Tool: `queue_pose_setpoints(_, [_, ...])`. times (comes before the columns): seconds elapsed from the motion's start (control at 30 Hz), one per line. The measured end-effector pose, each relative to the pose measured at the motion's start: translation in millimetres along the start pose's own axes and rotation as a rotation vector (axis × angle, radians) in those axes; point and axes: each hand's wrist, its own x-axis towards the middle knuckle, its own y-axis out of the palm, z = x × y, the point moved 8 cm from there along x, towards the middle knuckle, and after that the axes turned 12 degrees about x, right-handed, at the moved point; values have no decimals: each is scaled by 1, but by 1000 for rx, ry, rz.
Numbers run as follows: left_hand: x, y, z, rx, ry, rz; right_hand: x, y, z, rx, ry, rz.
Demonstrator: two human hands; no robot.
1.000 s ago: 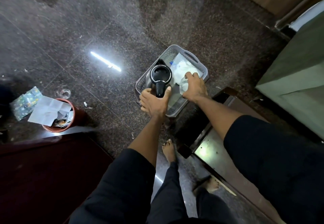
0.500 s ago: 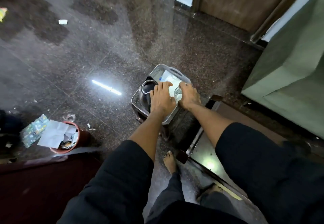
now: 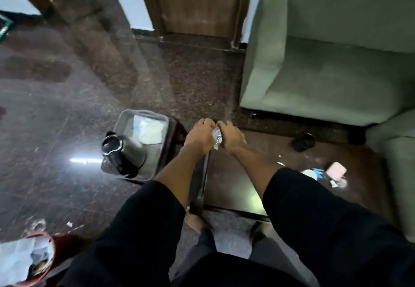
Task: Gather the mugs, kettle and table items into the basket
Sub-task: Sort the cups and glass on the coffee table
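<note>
Holding a small shiny glass (image 3: 217, 138) between them, the left hand (image 3: 198, 137) and right hand (image 3: 231, 137) curl their fingers around it; the basket (image 3: 143, 116) with the kettle (image 3: 119, 152) sits at 9 o'clock

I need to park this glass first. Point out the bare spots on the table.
Bare: the dark table top between both forearms, and the stretch from the right hand toward the black mug. Crowded: the right edge, around the pink item and blue scraps.
</note>
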Motion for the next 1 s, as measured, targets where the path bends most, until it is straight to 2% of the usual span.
queue_pose_setpoints(0.27, [56, 74, -144, -83, 23, 95, -8, -73, -179, -2, 154, -32])
queue_pose_setpoints(0.43, [100, 133, -198, -114, -3, 150, 12, -87, -269, -45, 168, -31])
queue_pose_setpoints(0.6, [142, 203, -210, -139, -16, 138, 51, -59, -341, -49, 174, -1])
queue_pose_setpoints(0.77, [179, 263, -207, -246, -80, 59, 88, -18, -392, -45, 168, 23])
queue_pose_setpoints(1.0, [178, 318, -189, -230, -68, -33, 118, 22, -431, -27, 158, -4])
